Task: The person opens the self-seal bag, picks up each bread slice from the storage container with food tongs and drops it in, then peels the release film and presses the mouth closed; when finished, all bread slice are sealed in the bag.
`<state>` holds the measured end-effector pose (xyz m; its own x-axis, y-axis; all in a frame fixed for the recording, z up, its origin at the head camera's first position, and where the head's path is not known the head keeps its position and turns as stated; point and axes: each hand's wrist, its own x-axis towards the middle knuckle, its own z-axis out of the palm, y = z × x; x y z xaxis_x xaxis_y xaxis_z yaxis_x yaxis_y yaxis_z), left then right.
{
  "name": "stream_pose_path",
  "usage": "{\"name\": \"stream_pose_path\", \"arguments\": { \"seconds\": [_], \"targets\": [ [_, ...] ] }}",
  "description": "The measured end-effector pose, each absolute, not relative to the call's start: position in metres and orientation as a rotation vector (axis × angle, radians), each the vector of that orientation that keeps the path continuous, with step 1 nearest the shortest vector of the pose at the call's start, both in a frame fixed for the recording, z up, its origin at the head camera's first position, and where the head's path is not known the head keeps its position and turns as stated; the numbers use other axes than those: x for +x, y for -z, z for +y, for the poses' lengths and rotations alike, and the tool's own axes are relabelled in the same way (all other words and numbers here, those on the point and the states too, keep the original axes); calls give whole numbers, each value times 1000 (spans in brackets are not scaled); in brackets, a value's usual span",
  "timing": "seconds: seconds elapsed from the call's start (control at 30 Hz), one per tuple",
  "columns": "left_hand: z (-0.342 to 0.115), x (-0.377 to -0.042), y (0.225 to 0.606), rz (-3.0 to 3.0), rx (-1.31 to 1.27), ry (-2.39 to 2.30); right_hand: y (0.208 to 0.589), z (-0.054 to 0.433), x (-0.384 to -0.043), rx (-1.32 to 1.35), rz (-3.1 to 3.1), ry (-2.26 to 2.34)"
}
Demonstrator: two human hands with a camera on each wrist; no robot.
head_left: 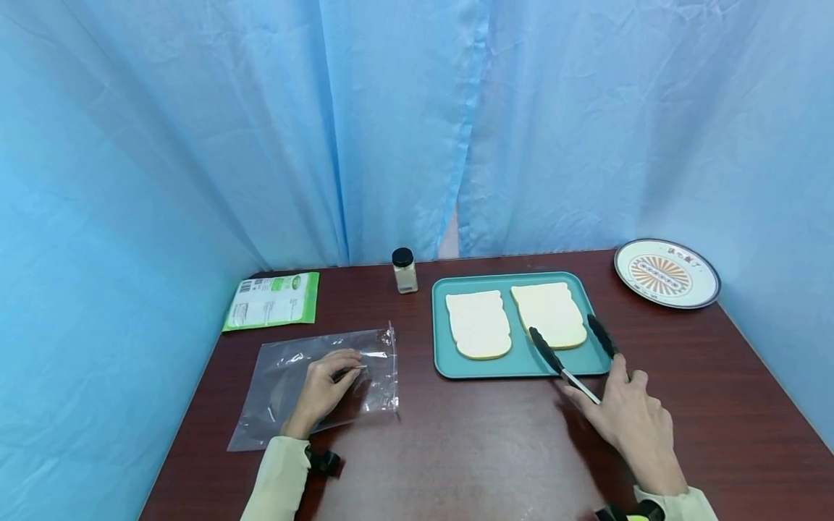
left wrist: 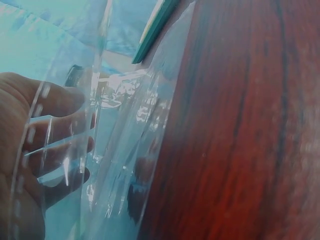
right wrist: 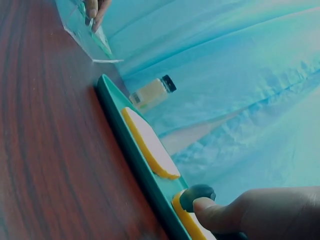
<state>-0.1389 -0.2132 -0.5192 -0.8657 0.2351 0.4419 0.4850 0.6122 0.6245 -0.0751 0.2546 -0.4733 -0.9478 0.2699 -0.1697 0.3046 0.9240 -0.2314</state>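
Observation:
Over a clear plastic bag (head_left: 280,376) at the left of the table, my left hand (head_left: 329,380) pinches a bit of its film between thumb and fingers. In the left wrist view, glossy folds of the film (left wrist: 120,165) stand up around the fingers. My right hand (head_left: 632,420) grips metal tongs with black tips (head_left: 546,349), their arms spread apart. The two tips lie on either side of the right bread slice (head_left: 550,312). Another bread slice (head_left: 478,324) lies to its left on the teal tray (head_left: 443,362).
A jar with a black lid (head_left: 405,270) stands behind the bag and tray. At the back left lies a green-and-white packet (head_left: 274,300). A round patterned plate (head_left: 667,273) sits at the back right, and blue curtains (head_left: 391,130) hang behind the table.

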Motion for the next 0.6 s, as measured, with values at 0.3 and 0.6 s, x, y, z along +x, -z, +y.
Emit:
{"name": "stream_pose_path", "arguments": {
  "seconds": [0.3, 0.6],
  "targets": [
    [-213, -140, 520, -2503, -602, 1110, 469, 247, -76, 414, 2955, 385],
    [-211, -140, 519, -2515, -602, 1109, 468, 237, -77, 434, 2977, 379]
  ]
}}
